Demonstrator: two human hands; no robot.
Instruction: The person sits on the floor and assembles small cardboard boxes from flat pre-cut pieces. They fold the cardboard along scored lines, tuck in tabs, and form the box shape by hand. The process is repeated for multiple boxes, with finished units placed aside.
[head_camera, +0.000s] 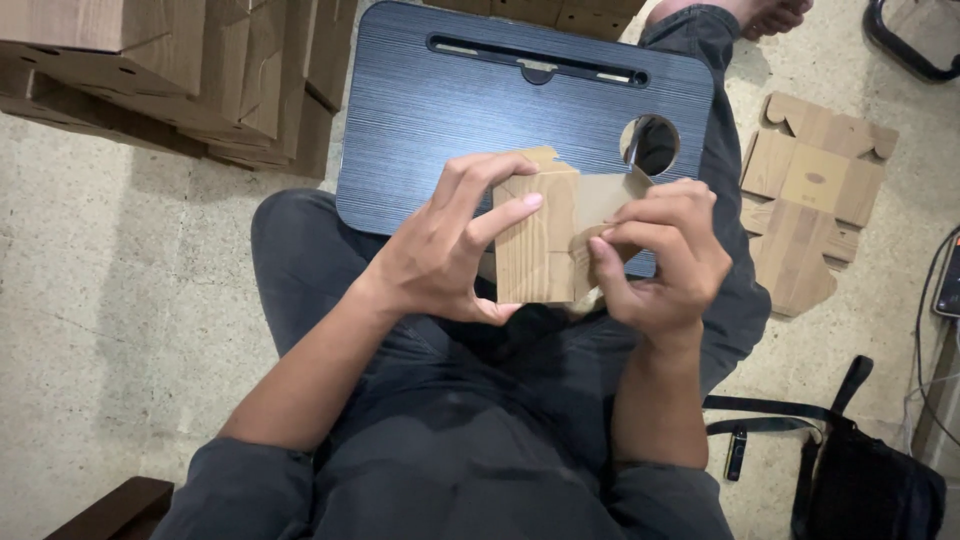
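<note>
Seemingly mid-fold, in the head view, a small wood-grain cardboard box (540, 240) sits between both hands, raised above the lap and in front of a dark blue lap bench (480, 100) with a round hole. The left hand (440, 250) has its grip closed around the box's left panel, thumb underneath, index finger laid across the front. The right hand (665, 255) pinches a tan flap (600, 205) at the box's right side, fingertips curled in on it.

To do this fold well, I judge the left hand should keep the panels square while the right presses the flap along its crease rather than across it, so the card does not buckle.

Flat die-cut blanks (810, 200) lie on the floor to the right, stacked folded boxes (200, 70) at upper left, and a black bag (870, 480) at lower right.
</note>
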